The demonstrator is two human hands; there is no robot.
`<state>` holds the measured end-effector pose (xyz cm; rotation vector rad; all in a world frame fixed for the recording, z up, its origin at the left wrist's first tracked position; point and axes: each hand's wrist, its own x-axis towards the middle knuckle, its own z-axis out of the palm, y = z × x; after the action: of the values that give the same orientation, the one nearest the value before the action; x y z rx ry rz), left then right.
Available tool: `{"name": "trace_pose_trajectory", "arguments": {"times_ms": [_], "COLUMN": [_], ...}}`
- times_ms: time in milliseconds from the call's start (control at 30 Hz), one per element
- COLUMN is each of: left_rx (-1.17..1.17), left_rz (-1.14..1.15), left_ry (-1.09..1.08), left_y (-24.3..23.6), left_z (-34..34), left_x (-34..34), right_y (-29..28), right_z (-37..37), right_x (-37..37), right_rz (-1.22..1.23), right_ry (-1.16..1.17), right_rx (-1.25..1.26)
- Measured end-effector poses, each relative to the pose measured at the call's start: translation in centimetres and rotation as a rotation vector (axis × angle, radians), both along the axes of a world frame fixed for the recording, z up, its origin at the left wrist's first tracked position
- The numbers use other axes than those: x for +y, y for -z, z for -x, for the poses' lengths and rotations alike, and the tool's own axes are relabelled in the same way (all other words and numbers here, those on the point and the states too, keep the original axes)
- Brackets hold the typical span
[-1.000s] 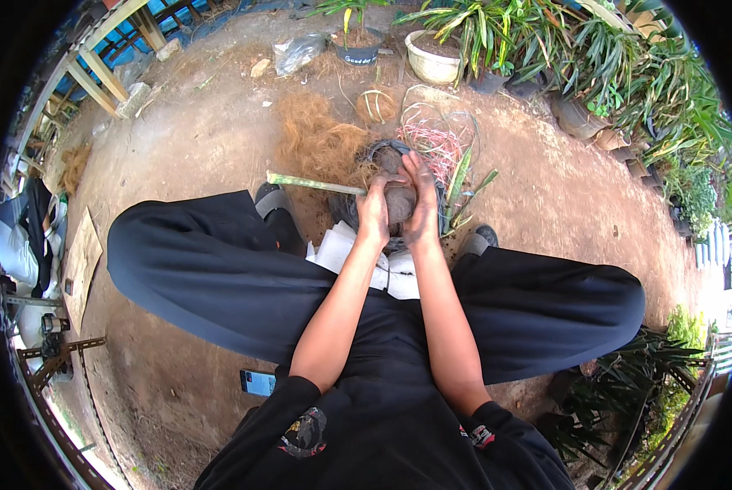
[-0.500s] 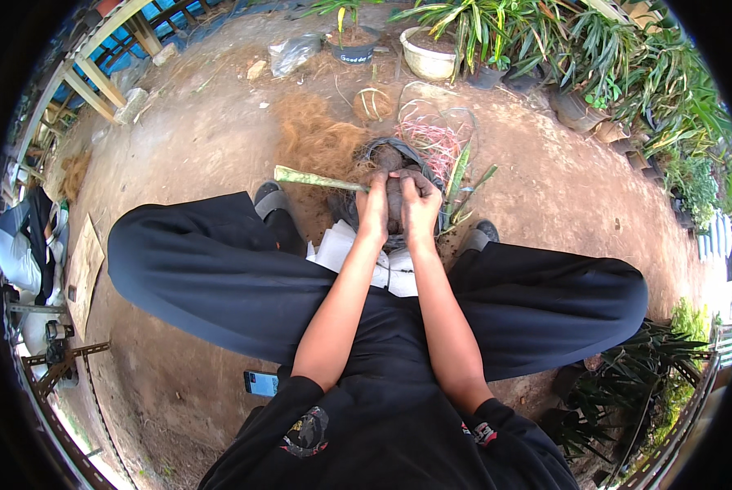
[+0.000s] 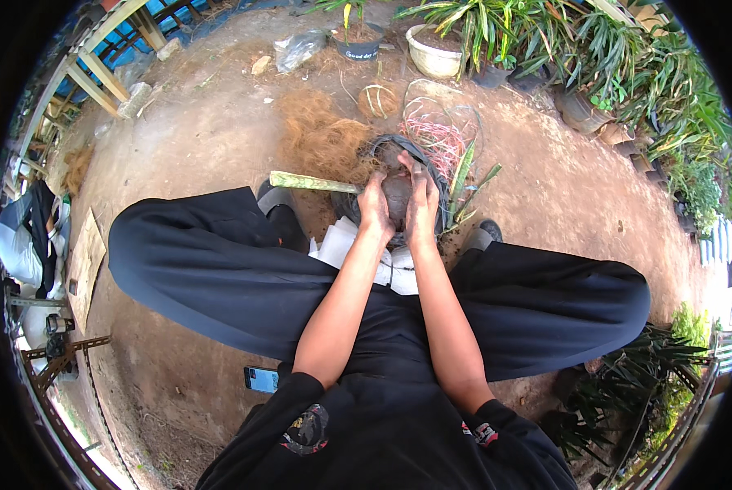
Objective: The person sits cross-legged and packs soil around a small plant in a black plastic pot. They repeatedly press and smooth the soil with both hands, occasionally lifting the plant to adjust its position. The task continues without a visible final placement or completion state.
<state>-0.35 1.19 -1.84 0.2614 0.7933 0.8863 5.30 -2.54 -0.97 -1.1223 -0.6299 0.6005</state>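
Note:
Between my two palms sits a round, dark ball of soil (image 3: 397, 196). My left hand (image 3: 375, 204) presses its left side, fingers curved along it. My right hand (image 3: 421, 196) cups the other side, fingertips reaching over the far edge. A stiff, mottled green leaf cutting (image 3: 309, 180) sticks out leftward from beside my left hand; whether its inner end is in the ball cannot be made out. Around and beneath the ball lies an open black plastic bag (image 3: 345, 208), its inside partly hidden by my hands. White folded sheeting (image 3: 335, 243) lies nearer me.
Brown fibre (image 3: 321, 131) lies beyond my left hand, near a string-tied fibre ball (image 3: 377, 101). Pink-and-white twine (image 3: 438, 137) and long green leaves (image 3: 461, 175) lie to the right. Farther off stands a white pot (image 3: 433, 59). A phone (image 3: 261, 379) rests at lower left.
My hands have parted slightly from over the top and now cup the sides, exposing more of the soil ball. The leaf's outer end has shifted slightly left and down.

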Motion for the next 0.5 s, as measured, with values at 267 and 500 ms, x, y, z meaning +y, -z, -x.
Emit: {"name": "trace_pose_trajectory", "arguments": {"times_ms": [267, 500], "left_rx": [0.101, 0.640], "left_rz": [-0.431, -1.053], "left_ry": [-0.084, -0.288], "left_y": [0.9, 2.0], "left_z": [-0.6, -0.6], "left_x": [0.0, 0.4], "right_y": [-0.6, -0.6], "right_z": [-1.6, -1.2], "right_x": [-0.4, -0.8], "right_rz": [0.153, 0.228], "right_ry": [-0.208, -0.205], "right_rx": [0.581, 0.535]}}
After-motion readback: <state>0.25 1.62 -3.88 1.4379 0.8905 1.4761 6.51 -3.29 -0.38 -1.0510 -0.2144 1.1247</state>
